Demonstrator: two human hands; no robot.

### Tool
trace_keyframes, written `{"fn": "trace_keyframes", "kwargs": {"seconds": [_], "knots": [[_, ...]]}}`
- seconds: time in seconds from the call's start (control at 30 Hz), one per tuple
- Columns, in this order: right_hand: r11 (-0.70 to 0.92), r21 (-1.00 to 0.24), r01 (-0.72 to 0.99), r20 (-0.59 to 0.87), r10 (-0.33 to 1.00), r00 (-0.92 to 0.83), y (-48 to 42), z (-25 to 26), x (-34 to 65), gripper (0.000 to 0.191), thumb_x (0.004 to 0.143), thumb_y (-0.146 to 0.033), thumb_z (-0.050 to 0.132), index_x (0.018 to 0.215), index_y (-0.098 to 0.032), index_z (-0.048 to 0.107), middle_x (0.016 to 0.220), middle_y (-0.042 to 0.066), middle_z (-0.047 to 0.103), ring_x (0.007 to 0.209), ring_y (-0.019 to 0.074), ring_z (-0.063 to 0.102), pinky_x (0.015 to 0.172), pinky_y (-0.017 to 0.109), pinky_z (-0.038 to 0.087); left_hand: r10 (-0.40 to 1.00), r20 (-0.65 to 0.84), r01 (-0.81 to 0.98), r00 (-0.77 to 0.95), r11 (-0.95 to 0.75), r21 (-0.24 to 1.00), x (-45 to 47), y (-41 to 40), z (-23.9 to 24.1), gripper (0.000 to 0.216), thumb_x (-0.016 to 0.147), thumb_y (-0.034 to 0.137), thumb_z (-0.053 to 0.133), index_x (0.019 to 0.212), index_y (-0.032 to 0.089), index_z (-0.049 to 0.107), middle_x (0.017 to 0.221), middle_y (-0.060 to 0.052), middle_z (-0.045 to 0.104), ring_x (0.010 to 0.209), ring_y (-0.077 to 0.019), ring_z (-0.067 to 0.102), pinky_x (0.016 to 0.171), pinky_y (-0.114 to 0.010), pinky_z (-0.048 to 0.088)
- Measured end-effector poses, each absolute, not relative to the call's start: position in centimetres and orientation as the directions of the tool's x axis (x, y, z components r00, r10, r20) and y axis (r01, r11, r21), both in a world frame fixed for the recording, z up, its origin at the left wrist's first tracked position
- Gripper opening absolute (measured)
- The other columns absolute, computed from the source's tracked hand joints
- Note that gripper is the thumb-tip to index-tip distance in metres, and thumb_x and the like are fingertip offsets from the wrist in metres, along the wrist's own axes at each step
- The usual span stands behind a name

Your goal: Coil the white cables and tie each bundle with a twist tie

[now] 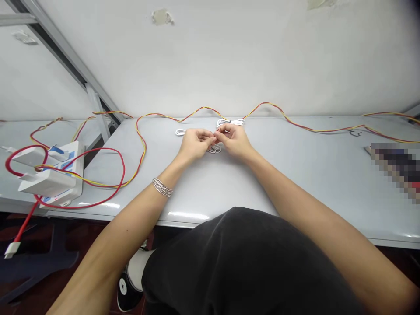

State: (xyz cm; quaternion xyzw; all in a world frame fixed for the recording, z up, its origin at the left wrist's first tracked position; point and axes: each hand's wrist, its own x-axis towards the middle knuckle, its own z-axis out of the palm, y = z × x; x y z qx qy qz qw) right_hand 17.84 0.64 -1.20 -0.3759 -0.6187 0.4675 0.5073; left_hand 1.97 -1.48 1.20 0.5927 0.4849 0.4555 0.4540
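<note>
My left hand [196, 142] and my right hand [235, 140] meet fingertip to fingertip over the table, both closed in a pinch. Something small and reddish shows between the fingertips, too small to make out. Just below the fingers lies a looped white cable [215, 149], partly hidden by the hands. Behind my right hand is a white cable bundle [230, 123] with a dark tie around its middle. White cable loops [180, 132] stick out to the left of my left hand; whether they belong to the lower cable is hidden.
Red and yellow twisted wires [157, 114] run along the table's [295, 175] back edge by the wall. At left, a white power strip [77, 175] holds white chargers [49, 183] and a looped red cable [123, 168]. A pixelated object [398, 166] lies at far right.
</note>
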Motion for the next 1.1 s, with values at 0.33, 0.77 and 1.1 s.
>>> {"fn": "trace_keyframes", "kwargs": {"seconds": [0.33,0.77,1.1], "knots": [[0.521,-0.779,0.349,0.538,0.841,-0.055,0.81,-1.54,17.45,0.011,0.085,-0.022,0.065,0.079,-0.023,0.057,0.082,0.004,0.065,0.078,0.0214,0.060,0.080,0.040,0.050,0.993,0.074,0.169,0.089,-0.088,0.982,2.54,-1.71,1.52,0.014,0.080,0.008,0.080,0.074,0.010,0.067,0.064,-0.003,0.069,0.056,-0.0096,0.060,0.058,-0.025,0.050],[0.665,-0.545,0.510,0.722,0.682,-0.117,1.18,-2.09,17.34,0.010,0.090,-0.016,0.055,0.085,-0.024,0.052,0.090,0.006,0.062,0.084,0.0226,0.059,0.080,0.039,0.052,0.990,0.091,0.140,0.105,-0.105,0.985,2.44,-1.72,1.47,0.012,0.082,0.003,0.075,0.075,0.009,0.067,0.063,-0.002,0.067,0.057,-0.0101,0.060,0.064,-0.028,0.051],[0.648,-0.584,0.489,0.730,0.683,-0.034,0.92,-1.88,17.17,0.014,0.088,-0.011,0.057,0.080,-0.023,0.056,0.088,0.004,0.064,0.078,0.0192,0.059,0.077,0.036,0.052,0.987,0.112,0.134,0.116,-0.128,0.983,2.16,-1.55,1.22,0.016,0.075,0.016,0.083,0.068,0.021,0.069,0.063,-0.002,0.070,0.061,-0.0166,0.064,0.069,-0.037,0.055]]}}
